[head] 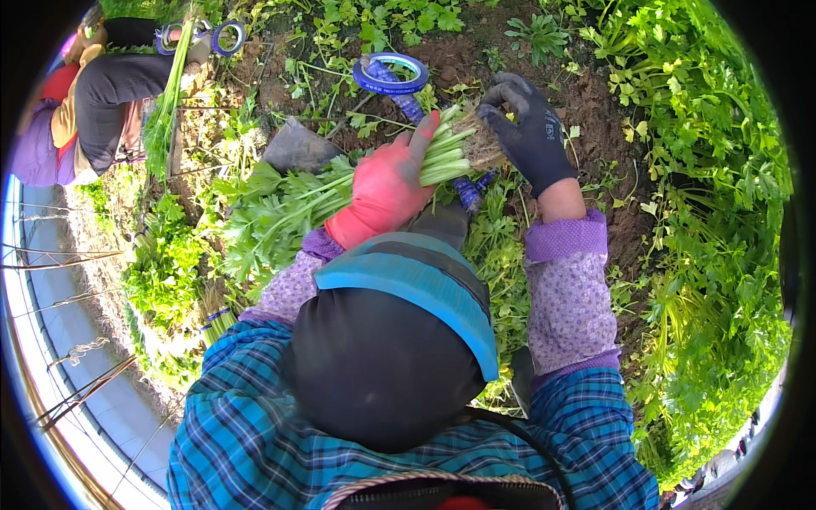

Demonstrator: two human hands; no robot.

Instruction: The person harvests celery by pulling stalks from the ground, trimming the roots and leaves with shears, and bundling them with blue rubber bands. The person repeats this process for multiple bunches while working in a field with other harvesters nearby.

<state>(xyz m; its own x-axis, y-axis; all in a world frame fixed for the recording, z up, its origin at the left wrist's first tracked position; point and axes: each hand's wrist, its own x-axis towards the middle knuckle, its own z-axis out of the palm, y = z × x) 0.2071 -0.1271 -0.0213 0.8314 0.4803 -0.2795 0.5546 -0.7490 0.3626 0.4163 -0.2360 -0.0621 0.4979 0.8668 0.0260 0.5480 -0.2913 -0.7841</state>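
Observation:
My left hand (392, 185), in a red glove, grips a bunch of celery (444, 156) by its pale stalks, just below the roots. The leafy tops (274, 213) spread out to the left. My right hand (532, 127), in a black glove, is beside the tangled brown roots (479, 137), its fingers curved and apart; I cannot tell if its fingertips touch them. Beyond the bunch is a tape tool with a roll of blue tape (417, 81). Its wrapped blue handle (468, 194) passes beneath the stalks and is partly hidden by them.
Dense celery plants (707, 255) grow along the right, beside bare brown soil (599, 134). At upper left a co-worker (118, 95) sits near another celery bunch (172, 95) and tape roll (227, 38). A taped bunch (218, 325) lies at left. A dark shoe (299, 146) shows ahead.

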